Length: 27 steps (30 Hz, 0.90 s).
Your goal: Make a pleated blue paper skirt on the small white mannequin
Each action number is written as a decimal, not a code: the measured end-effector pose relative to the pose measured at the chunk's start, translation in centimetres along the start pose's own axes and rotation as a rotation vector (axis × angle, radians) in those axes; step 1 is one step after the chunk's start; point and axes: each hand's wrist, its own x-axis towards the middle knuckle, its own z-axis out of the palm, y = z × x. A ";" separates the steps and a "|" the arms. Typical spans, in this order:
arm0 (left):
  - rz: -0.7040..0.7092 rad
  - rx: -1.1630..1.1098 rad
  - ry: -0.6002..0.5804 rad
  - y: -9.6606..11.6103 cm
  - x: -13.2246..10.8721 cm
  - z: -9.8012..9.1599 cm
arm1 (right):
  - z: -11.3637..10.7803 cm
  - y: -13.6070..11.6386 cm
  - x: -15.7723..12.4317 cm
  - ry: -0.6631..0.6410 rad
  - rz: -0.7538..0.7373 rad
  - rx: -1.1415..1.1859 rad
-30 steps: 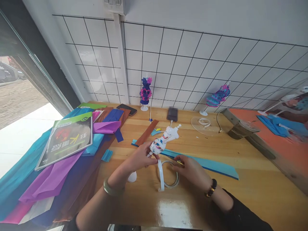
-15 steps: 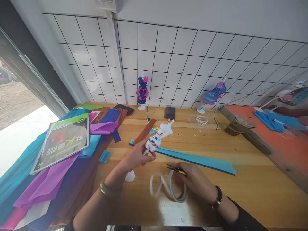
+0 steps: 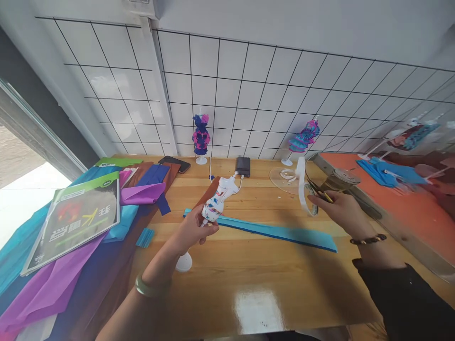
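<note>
At the far left, sheets of coloured paper [image 3: 50, 296] lie in a pile, with a booklet [image 3: 76, 222] resting on top. A small pleated blue piece [image 3: 145, 237] lies beside the pile on the wooden table [image 3: 213, 298]. A phone [image 3: 175, 164] lies at the rear. My left hand [image 3: 194, 228] is closed around the lower end of the white dress form [image 3: 216, 201], which I hold tilted above the table, its upper end leaning right. A white round base [image 3: 184, 263] shows below that hand. To the rear, a navy and pink dressed form [image 3: 201, 138] stands near the tiled wall [image 3: 234, 94]. A long blue strip [image 3: 280, 231] runs rightward across the table. A black box [image 3: 243, 166] with a cable plugged in sits left of a turquoise and pink dressed form [image 3: 304, 137]. My right hand [image 3: 340, 208], well apart from my left, grips scissors [image 3: 322, 193]. A loop of white tape [image 3: 301, 175] hangs at its fingers; I cannot tell what secures it. Just beyond stands a brown cup [image 3: 339, 182]. At the far right, blue material [image 3: 380, 174] lies on an orange surface [image 3: 394, 208]
</note>
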 end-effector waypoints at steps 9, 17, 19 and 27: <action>0.012 -0.058 0.039 -0.1 0.3 0.0 | 4.4 6.5 4.1 -0.058 0.055 -0.097; 0.034 -0.083 0.093 -0.8 0.6 -0.5 | 6.3 7.2 5.8 -0.068 0.058 -0.087; 0.013 -0.083 0.097 -0.8 0.7 -0.6 | 6.4 7.5 5.7 -0.036 0.065 -0.091; -0.033 -0.157 0.101 -0.8 0.8 -0.5 | 6.6 12.6 4.6 0.068 0.181 -0.266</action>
